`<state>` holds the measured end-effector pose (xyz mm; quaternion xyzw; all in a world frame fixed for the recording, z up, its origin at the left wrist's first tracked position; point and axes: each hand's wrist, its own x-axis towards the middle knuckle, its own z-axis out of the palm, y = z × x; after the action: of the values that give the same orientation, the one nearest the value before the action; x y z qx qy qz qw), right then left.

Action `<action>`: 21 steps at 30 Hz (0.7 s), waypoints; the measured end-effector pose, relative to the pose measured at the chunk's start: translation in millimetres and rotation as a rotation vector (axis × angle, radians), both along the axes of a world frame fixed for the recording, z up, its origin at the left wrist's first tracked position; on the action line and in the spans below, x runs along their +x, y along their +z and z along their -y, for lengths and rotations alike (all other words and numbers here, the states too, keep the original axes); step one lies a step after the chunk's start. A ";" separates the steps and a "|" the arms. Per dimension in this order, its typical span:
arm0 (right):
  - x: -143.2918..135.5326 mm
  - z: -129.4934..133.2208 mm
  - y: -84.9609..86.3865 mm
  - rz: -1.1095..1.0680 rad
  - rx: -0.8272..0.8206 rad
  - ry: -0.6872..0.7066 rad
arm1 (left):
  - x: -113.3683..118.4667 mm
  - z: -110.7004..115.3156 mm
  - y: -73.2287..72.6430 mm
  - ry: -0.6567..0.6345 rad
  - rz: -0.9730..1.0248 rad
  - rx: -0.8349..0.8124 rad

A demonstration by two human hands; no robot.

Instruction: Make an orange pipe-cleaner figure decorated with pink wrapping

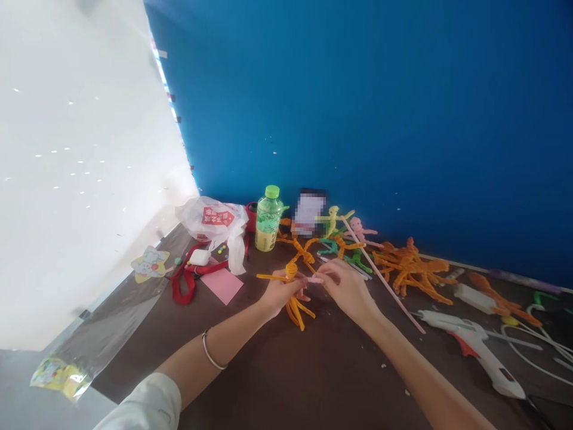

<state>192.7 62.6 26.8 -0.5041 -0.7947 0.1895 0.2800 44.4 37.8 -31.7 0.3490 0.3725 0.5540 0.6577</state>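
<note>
Orange pipe-cleaner figure sits mid-table, held just above the surface, green bottle beyond it. Left hand closed around the figure's body; right hand pinches a small pink piece against it, fingers nearly shut. Judgement: keep the left grip firm and twist the pink end tight and close. Both forearms reach in from the near edge, wrists low, converging.

Strong daylight floods in from ten o'clock, blowing the white wall out to glare. The dark table stays dim. Wide-angle distortion tilts and bends the edges; detail is soft throughout.
</note>
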 end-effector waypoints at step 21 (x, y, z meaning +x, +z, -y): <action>-19.9 15.0 2.9 0.381 0.250 0.109 | 6.5 1.6 -2.8 0.106 -0.187 0.001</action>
<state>172.8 47.6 29.7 -0.4484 -0.8766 0.0059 0.1749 50.9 36.2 -34.4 0.3794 0.4500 0.5533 0.5895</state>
